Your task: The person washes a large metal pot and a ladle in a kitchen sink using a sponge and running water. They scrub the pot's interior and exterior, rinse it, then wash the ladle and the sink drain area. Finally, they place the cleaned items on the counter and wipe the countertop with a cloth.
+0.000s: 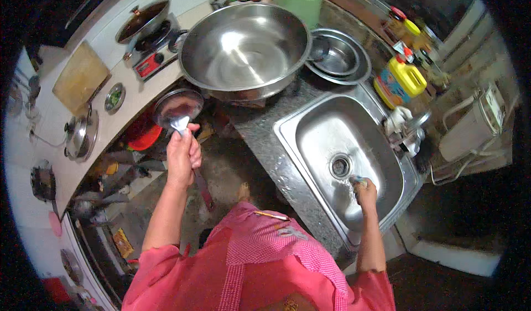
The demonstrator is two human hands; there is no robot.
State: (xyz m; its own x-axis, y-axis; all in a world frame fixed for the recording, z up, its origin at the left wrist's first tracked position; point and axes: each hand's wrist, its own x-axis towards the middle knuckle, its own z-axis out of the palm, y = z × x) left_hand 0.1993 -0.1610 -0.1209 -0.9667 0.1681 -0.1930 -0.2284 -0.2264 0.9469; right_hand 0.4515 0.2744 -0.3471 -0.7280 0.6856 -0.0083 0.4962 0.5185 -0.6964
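Observation:
My left hand (183,157) grips a long-handled utensil (181,125); its bright metal neck shows above the fist and its dark reddish handle below. A round, shiny metal piece (179,105) lies directly beyond that neck; whether the two are joined I cannot tell. Inside the steel sink (315,145), just below and right of the drain (340,165), my right hand (366,194) holds a small, pale bluish wad (358,181), perhaps a scrubber or cloth. Water glistens on the sink floor beside it. No tool is visible in my right hand.
A large steel basin (244,49) stands on the counter, with nested steel bowls (336,55) to its right. A yellow jug (398,82) and the faucet (408,132) border the sink. Leftward are a gas stove (149,66), cutting board (81,76) and lidded pan (81,136).

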